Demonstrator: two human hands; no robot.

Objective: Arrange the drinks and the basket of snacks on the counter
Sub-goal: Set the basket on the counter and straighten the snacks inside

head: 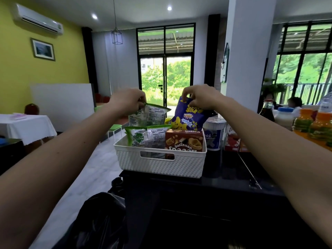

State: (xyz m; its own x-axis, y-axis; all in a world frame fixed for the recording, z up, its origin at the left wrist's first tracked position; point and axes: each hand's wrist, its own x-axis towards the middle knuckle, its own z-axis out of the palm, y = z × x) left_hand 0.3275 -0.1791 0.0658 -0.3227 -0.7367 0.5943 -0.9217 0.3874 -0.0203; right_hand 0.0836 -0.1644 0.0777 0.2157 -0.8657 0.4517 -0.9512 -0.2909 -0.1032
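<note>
- Holding two packs over the basket [159, 163]: my left hand [126, 101] pinches the green pack [152, 114] by its top seam, my right hand [202, 97] the purple bag [186, 117].
- Both seem light, crinkly and crushable; the sealed top edges look like the safest hold.
- Basket sits at the counter's [224, 177] left corner, rim near the drop; drinks [312, 124] crowd the right, so room is tight.

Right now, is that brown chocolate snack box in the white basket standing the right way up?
No, upside down. The brown box stands in the white basket with its lettering inverted, seen from the head camera.
</note>
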